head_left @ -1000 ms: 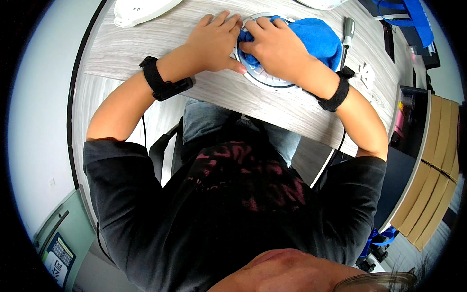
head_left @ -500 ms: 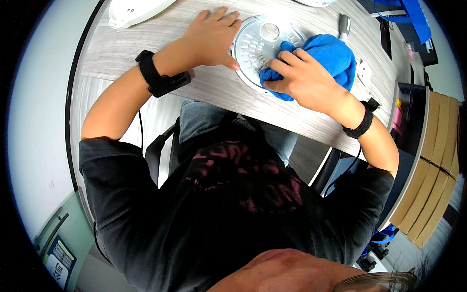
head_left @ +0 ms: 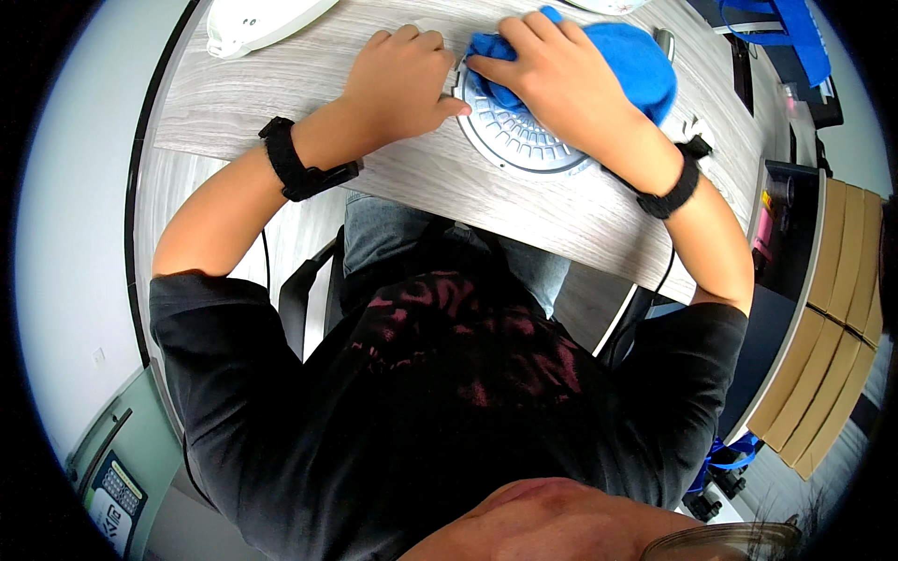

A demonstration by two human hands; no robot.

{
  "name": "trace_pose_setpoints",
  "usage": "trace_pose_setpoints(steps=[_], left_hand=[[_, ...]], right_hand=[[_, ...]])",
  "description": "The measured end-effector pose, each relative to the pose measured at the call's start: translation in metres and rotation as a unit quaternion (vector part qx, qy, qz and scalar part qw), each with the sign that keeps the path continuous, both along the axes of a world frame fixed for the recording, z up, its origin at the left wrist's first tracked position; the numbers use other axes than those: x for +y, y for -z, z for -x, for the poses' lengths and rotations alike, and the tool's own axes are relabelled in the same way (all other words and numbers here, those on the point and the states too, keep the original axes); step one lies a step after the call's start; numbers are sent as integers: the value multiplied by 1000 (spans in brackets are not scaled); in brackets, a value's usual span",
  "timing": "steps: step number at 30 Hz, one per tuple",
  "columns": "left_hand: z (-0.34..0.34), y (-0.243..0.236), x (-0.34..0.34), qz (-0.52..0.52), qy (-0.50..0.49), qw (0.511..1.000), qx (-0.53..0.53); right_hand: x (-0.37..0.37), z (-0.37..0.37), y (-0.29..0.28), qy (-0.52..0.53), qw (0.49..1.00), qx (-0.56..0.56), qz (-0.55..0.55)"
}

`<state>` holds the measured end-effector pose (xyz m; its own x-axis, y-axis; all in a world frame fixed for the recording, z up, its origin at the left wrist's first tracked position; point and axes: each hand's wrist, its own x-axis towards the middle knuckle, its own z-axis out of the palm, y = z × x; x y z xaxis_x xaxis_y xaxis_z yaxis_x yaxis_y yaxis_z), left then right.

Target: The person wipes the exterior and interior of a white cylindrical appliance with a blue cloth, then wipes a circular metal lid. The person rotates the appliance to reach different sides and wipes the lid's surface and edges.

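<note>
On the desk before me lies a round silver plate (head_left: pixel 524 145) with rings of slots, its far part covered by cloth and hand. My left hand (head_left: pixel 402 84) is at the plate's left edge, fingers curled and thumb on the rim. My right hand (head_left: pixel 561 79) presses a bunched blue cloth (head_left: pixel 631 61) onto the far left part of the plate. The cloth's loose part spreads to the right of that hand, over the desk.
A white plastic housing (head_left: pixel 262 21) sits at the desk's far left. Beyond the cloth shows a grey tool handle (head_left: pixel 666 40). Small white pieces (head_left: pixel 694 129) lie right of my wrist. Cardboard boxes (head_left: pixel 823 327) stand beside a dark shelf (head_left: pixel 786 220) at right.
My right hand has moved the cloth from the plate's near right to its far left, baring the near slots. My left fingers have curled in; the plate has shifted slightly right and appears turned.
</note>
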<state>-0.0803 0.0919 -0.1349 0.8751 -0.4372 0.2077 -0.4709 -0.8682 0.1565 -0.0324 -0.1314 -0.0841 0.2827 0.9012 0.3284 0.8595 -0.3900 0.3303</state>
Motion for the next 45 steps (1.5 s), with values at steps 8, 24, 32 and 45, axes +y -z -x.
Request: trace_pose_setpoints(steps=[8, 24, 32, 45], left_hand=[[-2, -1, -4, 76, 58, 994, 49], [-18, 6, 5, 26, 177, 983, 27], [-23, 0, 3, 18, 208, 978, 6], [-44, -13, -3, 19, 296, 952, 68]], right_hand=[[26, -33, 36, 2, 999, -1, 46], [35, -59, 26, 89, 989, 80, 89], [10, -81, 22, 178, 973, 103, 104], [-9, -80, 10, 223, 959, 114, 136]])
